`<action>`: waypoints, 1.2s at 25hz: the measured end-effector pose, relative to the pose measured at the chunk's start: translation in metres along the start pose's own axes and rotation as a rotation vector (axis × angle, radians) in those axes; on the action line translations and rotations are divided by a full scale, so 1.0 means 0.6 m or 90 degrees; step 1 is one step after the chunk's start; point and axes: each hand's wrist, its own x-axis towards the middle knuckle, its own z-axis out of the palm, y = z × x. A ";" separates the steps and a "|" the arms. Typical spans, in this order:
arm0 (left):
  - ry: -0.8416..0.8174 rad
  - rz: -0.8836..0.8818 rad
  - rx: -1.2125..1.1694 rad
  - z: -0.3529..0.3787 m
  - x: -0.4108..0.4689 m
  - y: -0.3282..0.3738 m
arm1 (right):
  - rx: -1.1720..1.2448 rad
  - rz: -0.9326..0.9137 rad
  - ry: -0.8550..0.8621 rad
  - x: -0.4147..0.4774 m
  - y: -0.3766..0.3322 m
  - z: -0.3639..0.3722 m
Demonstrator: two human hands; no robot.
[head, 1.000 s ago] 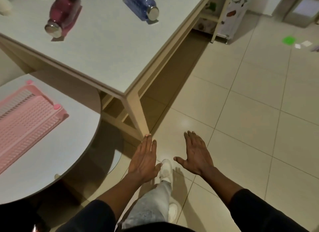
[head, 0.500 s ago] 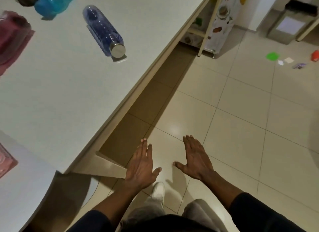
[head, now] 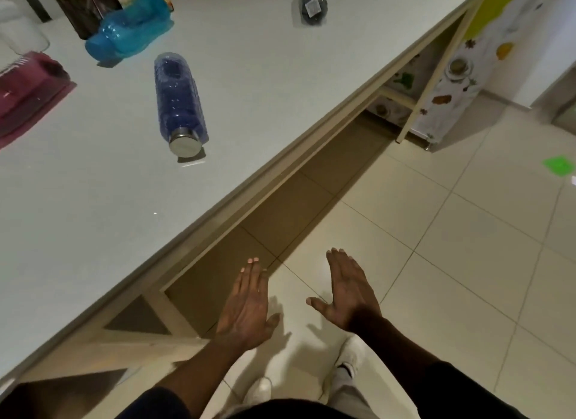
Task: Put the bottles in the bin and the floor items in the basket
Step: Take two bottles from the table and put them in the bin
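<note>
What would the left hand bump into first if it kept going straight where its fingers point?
Probably the table's edge. The left hand points up-frame toward it, but it may sit lower and pass underneath; depth is unclear. The dark blue bottle lies farther on.

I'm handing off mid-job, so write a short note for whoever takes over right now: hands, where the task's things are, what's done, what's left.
Left hand and right hand: both open and empty, held flat over the floor beside the table.
On the table, lying down: dark blue bottle nearest the edge, light blue bottle behind it, maroon bottle at far left, dark bottle at the top.
Green item lies on the floor at far right.
Bin and basket are not in view.
Done: nothing visible. Left: all bottles and the floor items.
</note>
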 end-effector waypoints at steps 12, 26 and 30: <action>0.174 -0.147 -0.052 -0.193 0.202 0.203 | 0.088 -0.141 0.126 0.212 0.167 -0.234; 0.425 -0.291 -0.108 -0.491 0.394 0.050 | 0.107 -0.238 0.278 0.507 0.090 -0.450; 0.426 -0.368 -0.107 -0.522 0.440 -0.037 | 0.094 -0.259 0.271 0.589 0.049 -0.467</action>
